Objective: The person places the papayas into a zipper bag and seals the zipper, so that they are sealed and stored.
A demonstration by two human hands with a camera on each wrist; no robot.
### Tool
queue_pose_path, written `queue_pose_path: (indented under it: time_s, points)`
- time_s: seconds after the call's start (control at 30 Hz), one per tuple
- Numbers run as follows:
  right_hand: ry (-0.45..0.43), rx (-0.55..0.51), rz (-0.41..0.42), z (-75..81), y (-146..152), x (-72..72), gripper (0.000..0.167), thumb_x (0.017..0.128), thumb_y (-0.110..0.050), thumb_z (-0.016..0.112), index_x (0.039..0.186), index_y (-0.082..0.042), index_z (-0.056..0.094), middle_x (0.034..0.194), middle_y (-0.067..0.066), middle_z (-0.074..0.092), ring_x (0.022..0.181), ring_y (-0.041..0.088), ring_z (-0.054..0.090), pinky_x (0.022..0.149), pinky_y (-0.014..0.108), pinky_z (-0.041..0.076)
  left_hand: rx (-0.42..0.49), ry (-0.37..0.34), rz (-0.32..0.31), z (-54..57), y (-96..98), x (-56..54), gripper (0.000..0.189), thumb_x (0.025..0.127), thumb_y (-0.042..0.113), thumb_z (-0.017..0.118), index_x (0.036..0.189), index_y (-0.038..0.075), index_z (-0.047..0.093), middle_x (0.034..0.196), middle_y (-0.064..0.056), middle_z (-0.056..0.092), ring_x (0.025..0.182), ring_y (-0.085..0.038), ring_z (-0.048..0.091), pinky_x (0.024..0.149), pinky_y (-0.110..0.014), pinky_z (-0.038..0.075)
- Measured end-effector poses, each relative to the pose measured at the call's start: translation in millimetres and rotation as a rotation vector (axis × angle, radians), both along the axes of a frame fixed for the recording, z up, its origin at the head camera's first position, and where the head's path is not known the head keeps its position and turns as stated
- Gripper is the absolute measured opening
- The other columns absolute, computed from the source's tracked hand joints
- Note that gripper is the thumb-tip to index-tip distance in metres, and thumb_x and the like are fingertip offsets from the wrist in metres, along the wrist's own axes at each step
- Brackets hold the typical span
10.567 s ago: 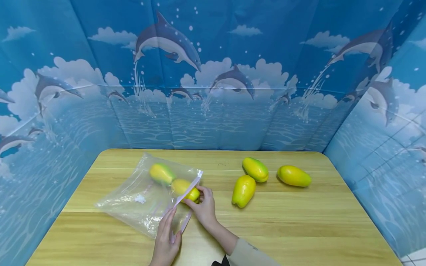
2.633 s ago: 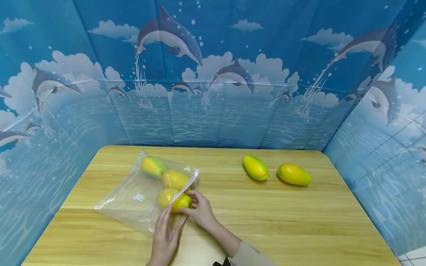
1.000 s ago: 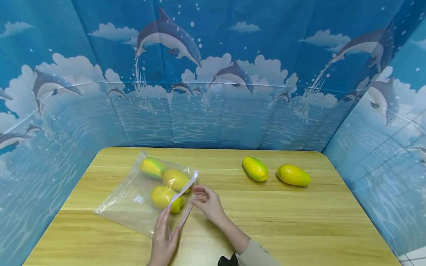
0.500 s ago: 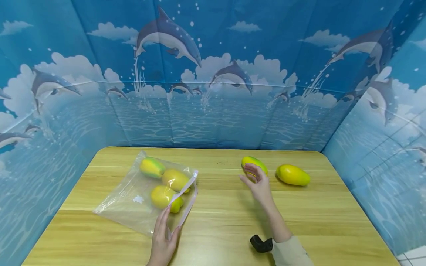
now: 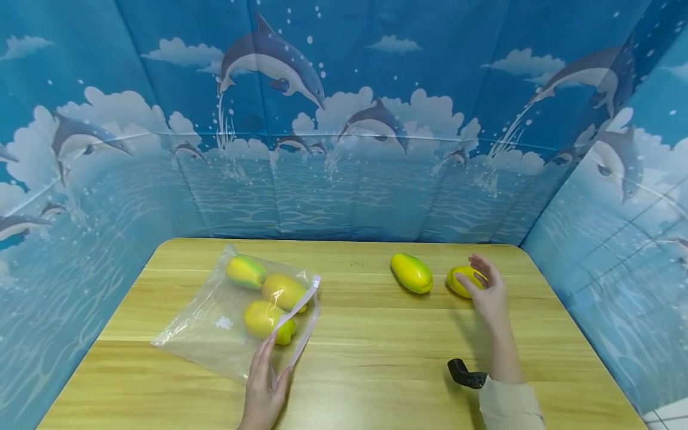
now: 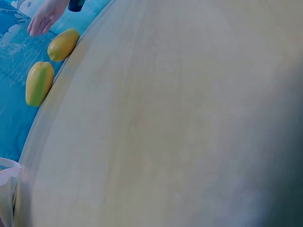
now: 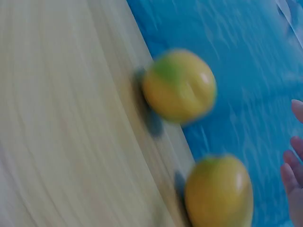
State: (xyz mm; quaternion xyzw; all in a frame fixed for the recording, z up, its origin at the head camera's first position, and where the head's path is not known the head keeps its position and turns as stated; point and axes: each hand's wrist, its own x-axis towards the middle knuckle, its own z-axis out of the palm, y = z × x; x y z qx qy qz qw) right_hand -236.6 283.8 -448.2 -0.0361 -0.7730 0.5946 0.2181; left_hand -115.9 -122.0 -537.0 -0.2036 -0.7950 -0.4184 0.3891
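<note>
My left hand [image 5: 264,391] holds the mouth of a clear plastic bag [image 5: 199,334], its fingers at the upper lip and thumb by the lower lip. Inside lie a green-streaked papaya [image 5: 246,271], a yellow papaya [image 5: 282,291] and another papaya [image 5: 263,319] close to the opening. My right hand [image 5: 490,295] hovers at the rightmost papaya [image 5: 458,283], thumb and fingers spread apart and partly covering it. Contact with the fruit cannot be made out. To its left another papaya [image 5: 411,273] lies on the table; the right wrist view shows both loose papayas, blurred.
A wooden table [image 5: 355,382] with rounded far corners carries everything. Behind and beside it hangs a blue dolphin-print curtain [image 5: 333,197]. A black camera mount [image 5: 466,375] sticks out from the right wrist at the beige sleeve [image 5: 507,403].
A third papaya has gone into the bag. My right hand has left the bag's mouth and moved right, past one loose papaya to the rightmost. My left hand has stayed at the bag.
</note>
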Motion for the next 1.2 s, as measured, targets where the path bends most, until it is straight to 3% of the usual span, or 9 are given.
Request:
queue_pose_path:
  time_s: [0.07, 0.23, 0.4, 0.63, 0.87, 1.0, 1.2]
  points:
    - [0.005, 0.029, -0.026, -1.0, 12.6, -0.5, 0.054, 0.079, -0.002, 0.067, 0.129, -0.002, 0.046, 0.113, -0.013, 0.052, 0.106, 0.0, 0.045, 0.094, 0.016, 0.04, -0.001, 0.003, 0.003, -0.3, 0.0, 0.0, 0.067, 0.07, 0.007, 0.06, 0.131, -0.012, 0.038, 0.127, -0.026, 0.044, 0.129, -0.014, 0.034, 0.111, -0.021, 0.023]
    - [-0.043, 0.133, -0.057, -10.6, 45.3, -0.1, 0.057, 0.084, -0.016, 0.065, 0.136, -0.011, 0.041, 0.129, -0.002, 0.048, 0.118, 0.009, 0.04, 0.106, 0.02, 0.03, 0.005, 0.006, 0.004, -0.7, 0.0, 0.1, 0.066, 0.069, 0.007, 0.06, 0.129, -0.013, 0.039, 0.126, -0.027, 0.045, 0.129, -0.013, 0.033, 0.111, -0.021, 0.024]
    - [-0.16, 0.187, -0.052, -21.3, 70.8, 0.1, 0.063, 0.086, -0.032, 0.061, 0.141, -0.019, 0.033, 0.142, 0.005, 0.036, 0.13, 0.02, 0.028, 0.114, 0.029, 0.017, 0.006, -0.001, 0.005, -0.9, 0.1, 0.2, 0.067, 0.068, 0.006, 0.061, 0.129, -0.013, 0.04, 0.127, -0.026, 0.045, 0.13, -0.011, 0.032, 0.111, -0.021, 0.023]
    - [-0.267, 0.255, 0.076, -23.1, 83.7, 5.7, 0.075, 0.089, -0.033, 0.056, 0.144, 0.0, 0.017, 0.147, 0.027, 0.015, 0.133, 0.045, 0.011, 0.11, 0.058, 0.011, 0.008, -0.001, 0.008, 0.2, 0.5, 0.0, 0.068, 0.067, 0.005, 0.062, 0.129, -0.012, 0.04, 0.126, -0.026, 0.045, 0.13, -0.011, 0.032, 0.111, -0.021, 0.023]
    - [-0.399, 0.279, 0.166, -37.4, 90.0, 6.9, 0.08, 0.09, -0.038, 0.054, 0.147, -0.007, 0.009, 0.147, 0.031, 0.0, 0.13, 0.053, 0.008, 0.102, 0.067, 0.018, 0.009, 0.009, 0.008, -0.8, 0.7, -0.2, 0.067, 0.068, 0.006, 0.061, 0.128, -0.013, 0.04, 0.126, -0.027, 0.045, 0.129, -0.011, 0.033, 0.111, -0.021, 0.024]
    - [-0.408, 0.261, 0.182, -45.3, 91.1, 4.5, 0.08, 0.09, -0.039, 0.054, 0.146, -0.005, 0.009, 0.147, 0.031, 0.002, 0.128, 0.055, 0.012, 0.1, 0.067, 0.022, 0.008, 0.008, 0.008, -0.8, 0.7, 0.0, 0.067, 0.068, 0.006, 0.06, 0.128, -0.014, 0.04, 0.126, -0.027, 0.045, 0.13, -0.011, 0.032, 0.111, -0.021, 0.024]
    - [-0.342, 0.254, 0.179, -52.6, 89.4, 1.5, 0.078, 0.091, -0.034, 0.054, 0.145, 0.001, 0.011, 0.145, 0.032, 0.014, 0.129, 0.049, 0.017, 0.105, 0.062, 0.02, 0.004, 0.015, 0.005, 0.1, 0.2, -0.2, 0.066, 0.068, 0.005, 0.061, 0.127, -0.015, 0.04, 0.126, -0.027, 0.045, 0.13, -0.011, 0.032, 0.111, -0.021, 0.023]
